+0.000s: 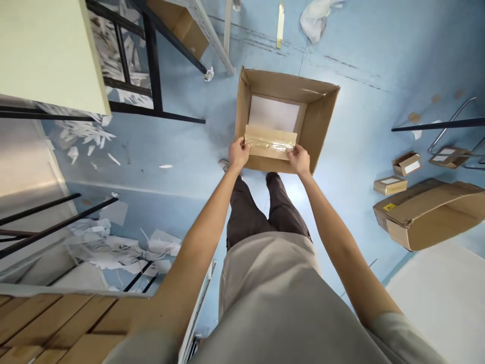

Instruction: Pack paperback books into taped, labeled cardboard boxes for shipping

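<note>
Between my two hands is a small brown cardboard box (270, 142) with shiny clear tape along its side. My left hand (238, 152) grips its left end, the fingers closed at the edge. At the right end my right hand (299, 158) pinches the lower corner. The small box is over the near side of a large open cardboard carton (324, 114) on the floor in front of my feet. A white sheet or flat white panel (273, 112) shows on the carton's bottom. Whether the small box touches the carton is hidden.
To the right lie another large open carton (428, 212) and small boxes (390, 185). Black-legged tables (151, 65) and heaps of paper scraps (85, 132) are on the left. Stacked brown boxes (56, 318) sit at lower left. A plastic bag (315, 20) lies ahead.
</note>
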